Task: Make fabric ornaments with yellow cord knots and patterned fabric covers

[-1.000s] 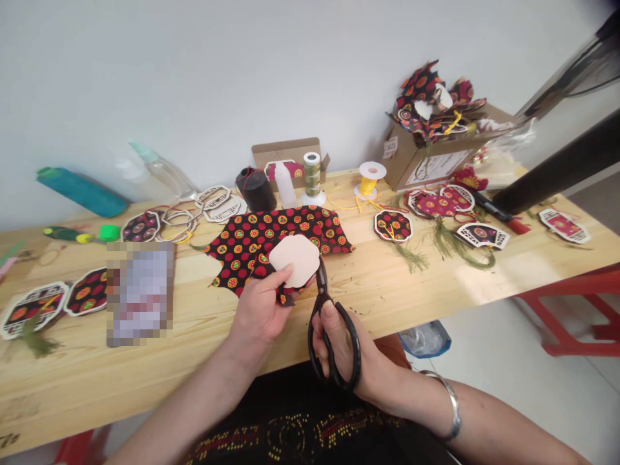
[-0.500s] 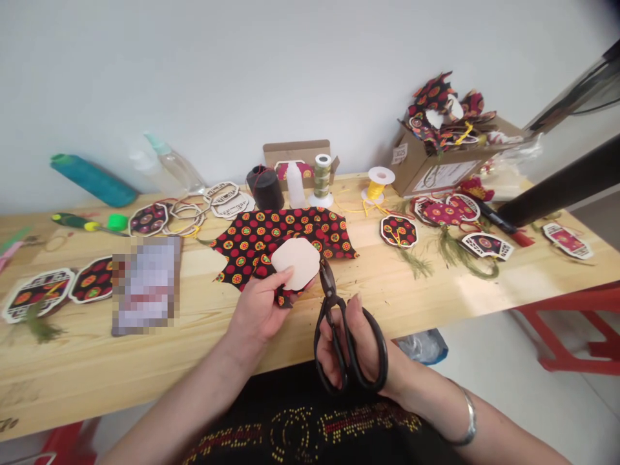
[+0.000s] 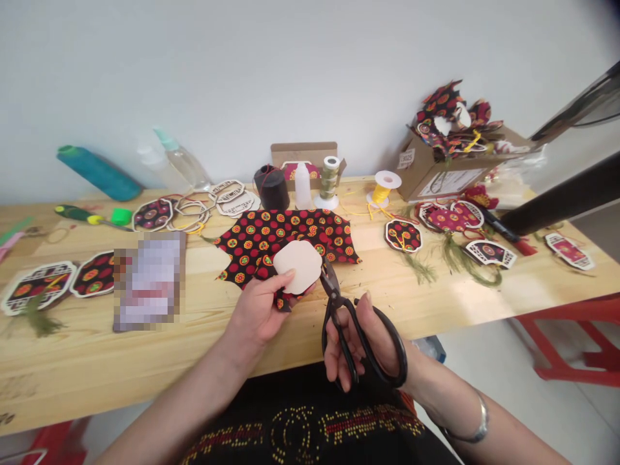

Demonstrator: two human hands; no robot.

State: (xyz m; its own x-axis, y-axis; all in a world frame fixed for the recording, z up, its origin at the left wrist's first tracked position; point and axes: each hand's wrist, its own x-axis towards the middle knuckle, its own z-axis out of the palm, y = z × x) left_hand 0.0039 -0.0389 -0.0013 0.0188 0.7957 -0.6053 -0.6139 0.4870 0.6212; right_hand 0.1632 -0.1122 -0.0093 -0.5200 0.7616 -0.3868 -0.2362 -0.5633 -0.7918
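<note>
My left hand (image 3: 264, 303) pinches a pale, octagon-like card (image 3: 298, 267) against a black fabric (image 3: 285, 226) with red and orange round motifs. Thumb on top of the card, its other fingers are mostly hidden beneath the cloth. Black-handled scissors (image 3: 339, 300) are in my right hand (image 3: 358, 342), with the thumb and fingers in the loops. Their blades lie at the right edge of the card and fabric, slightly parted. The fabric spreads behind the card on the wooden table (image 3: 203, 349), its outer edge jagged.
Behind the fabric stand a black thread spool (image 3: 271, 187), a white bottle (image 3: 303, 186) and a yellow thread spool (image 3: 384, 188). A cardboard box (image 3: 450, 174) of fabric scraps sits back right. Framed pendants (image 3: 403, 236) lie on both sides. A black pole (image 3: 562, 184) slants in from the right.
The scissors' handles have spread wider and shifted right and slightly down with my right hand. My left hand keeps its hold on the card and fabric. The view has shifted slightly.
</note>
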